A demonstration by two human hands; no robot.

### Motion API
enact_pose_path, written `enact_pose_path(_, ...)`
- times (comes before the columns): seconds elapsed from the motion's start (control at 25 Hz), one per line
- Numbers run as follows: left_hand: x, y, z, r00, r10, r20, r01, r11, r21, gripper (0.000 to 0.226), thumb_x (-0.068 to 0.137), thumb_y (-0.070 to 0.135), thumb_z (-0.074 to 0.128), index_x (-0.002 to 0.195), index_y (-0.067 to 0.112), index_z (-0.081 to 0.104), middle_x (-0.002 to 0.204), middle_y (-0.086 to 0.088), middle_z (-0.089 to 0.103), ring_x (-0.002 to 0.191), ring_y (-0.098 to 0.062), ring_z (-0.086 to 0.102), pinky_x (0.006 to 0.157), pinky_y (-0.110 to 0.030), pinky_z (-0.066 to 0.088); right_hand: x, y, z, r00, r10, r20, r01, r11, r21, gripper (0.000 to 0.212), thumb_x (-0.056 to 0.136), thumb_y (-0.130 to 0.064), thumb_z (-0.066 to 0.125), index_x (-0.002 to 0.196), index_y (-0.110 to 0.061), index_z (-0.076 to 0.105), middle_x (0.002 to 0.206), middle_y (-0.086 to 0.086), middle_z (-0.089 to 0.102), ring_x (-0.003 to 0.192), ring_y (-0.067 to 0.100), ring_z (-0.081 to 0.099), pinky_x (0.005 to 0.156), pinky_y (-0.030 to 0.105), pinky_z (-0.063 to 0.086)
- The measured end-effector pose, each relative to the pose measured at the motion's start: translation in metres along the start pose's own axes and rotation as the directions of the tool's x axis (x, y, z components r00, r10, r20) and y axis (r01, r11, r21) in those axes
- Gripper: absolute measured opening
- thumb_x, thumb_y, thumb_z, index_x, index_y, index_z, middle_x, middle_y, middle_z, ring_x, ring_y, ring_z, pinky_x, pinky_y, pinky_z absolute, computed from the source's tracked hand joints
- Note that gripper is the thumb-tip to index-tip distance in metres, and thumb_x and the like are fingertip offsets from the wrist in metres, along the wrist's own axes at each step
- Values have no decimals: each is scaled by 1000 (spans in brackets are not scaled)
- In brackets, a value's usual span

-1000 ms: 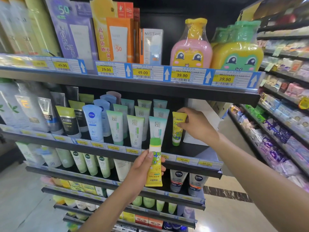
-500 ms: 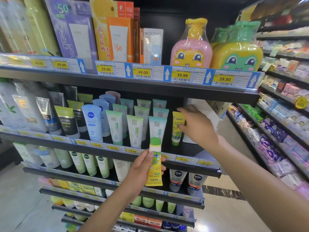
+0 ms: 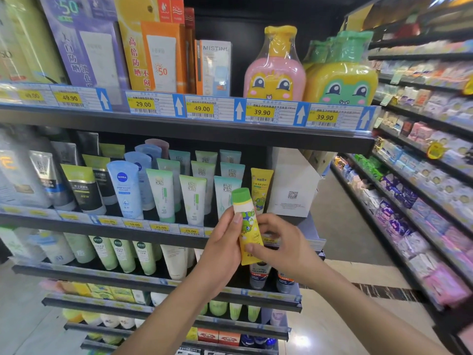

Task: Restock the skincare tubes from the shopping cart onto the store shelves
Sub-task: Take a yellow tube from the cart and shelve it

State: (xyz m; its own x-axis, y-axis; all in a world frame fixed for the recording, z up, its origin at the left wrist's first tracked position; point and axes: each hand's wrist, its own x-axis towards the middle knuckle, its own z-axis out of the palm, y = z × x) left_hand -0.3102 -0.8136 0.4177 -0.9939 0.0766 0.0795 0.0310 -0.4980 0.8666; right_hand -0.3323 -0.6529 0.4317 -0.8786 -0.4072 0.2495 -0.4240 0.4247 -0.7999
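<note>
A yellow skincare tube [image 3: 247,226] with a green cap and a frog picture stands cap-up in front of the second shelf [image 3: 153,228]. My left hand [image 3: 222,249] grips it from the left, thumb across its front. My right hand [image 3: 280,248] holds its lower part from the right with curled fingers. A matching yellow tube [image 3: 261,187] stands cap-down on that shelf, at the right end of a row of green and teal tubes [image 3: 193,198]. The shopping cart is out of view.
A white box [image 3: 291,185] stands on the shelf just right of the yellow tube. Cartoon bottles [image 3: 275,70] and sunscreen boxes fill the top shelf. More tubes line the lower shelves. An aisle of packaged goods [image 3: 422,201] runs along the right.
My right hand has let go of the yellow tube on the shelf and come down onto the tube in my left hand. The held tube now tilts slightly left.
</note>
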Motion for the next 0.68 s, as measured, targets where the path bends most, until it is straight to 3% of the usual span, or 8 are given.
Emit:
enact_pose_path(0.12, 1, 0, 5, 999, 35, -5, -35, 999, 17, 45, 98, 35, 51, 141, 21, 55, 133, -4, 70, 125, -20, 66, 104, -41, 55, 1, 4, -12, 999, 29, -34, -26, 997, 77, 43, 81, -27, 86, 116, -36, 62, 99, -9, 76, 102, 9, 70, 102, 38, 50)
enact_pose_path(0.24, -1, -1, -6, 982, 186, 28, -182, 902, 392, 36, 105, 46, 48, 137, 34, 56, 133, 13, 67, 128, -9, 61, 107, -38, 49, 8, -4, -39, 989, 81, -125, -62, 987, 152, 52, 71, -27, 90, 114, -32, 61, 93, -6, 77, 88, 9, 71, 83, 29, 56)
enact_pose_path(0.32, -2, -8, -26, 942, 335, 22, -255, 675, 692, 32, 107, 39, 47, 139, 38, 52, 135, 27, 58, 131, 1, 52, 108, -33, 45, 18, -12, -60, 971, 95, -221, -49, 978, 204, 56, 63, -32, 90, 111, -31, 63, 89, -2, 76, 79, 13, 69, 74, 29, 57)
enact_pose_path(0.4, -3, -18, -51, 863, 502, 63, -255, 323, 911, 35, 106, 31, 48, 140, 35, 51, 137, 29, 50, 133, 0, 46, 110, -36, 42, 29, -16, -74, 966, 59, -253, 10, 965, 262, 59, 60, -34, 90, 112, -28, 63, 85, 2, 76, 79, 22, 69, 77, 40, 59)
enact_pose_path(0.48, -2, -32, -74, 809, 557, 188, -197, -46, 979, 43, 97, 27, 51, 140, 30, 55, 140, 17, 51, 135, -11, 47, 111, -42, 38, 39, -17, -77, 965, 31, -260, 42, 961, 272, 60, 60, -32, 89, 112, -23, 61, 86, 0, 76, 81, 24, 71, 77, 42, 61)
enact_pose_path(0.52, -1, -38, -83, 803, 550, 228, -169, -157, 973, 46, 94, 27, 53, 140, 28, 57, 140, 13, 52, 136, -16, 48, 111, -44, 37, 44, -16, -75, 963, 23, -269, 44, 969, 242, 58, 61, -31, 89, 112, -23, 61, 87, -2, 77, 83, 22, 72, 78, 40, 62)
enact_pose_path(0.6, 0, -43, -91, 810, 526, 260, -140, -256, 957, 50, 92, 25, 57, 142, 26, 57, 141, 8, 54, 138, -20, 49, 110, -48, 37, 52, -15, -72, 962, 2, -274, 55, 978, 199, 50, 68, -26, 90, 111, -23, 63, 94, -1, 77, 89, 21, 73, 80, 36, 60)
enact_pose_path(0.68, -2, -45, -94, 819, 508, 267, -133, -284, 949, 53, 92, 23, 60, 144, 26, 55, 143, 6, 54, 140, -20, 47, 110, -49, 37, 60, -14, -68, 963, -12, -268, 61, 983, 173, 39, 76, -18, 88, 108, -22, 65, 96, 1, 76, 93, 18, 71, 77, 26, 58)
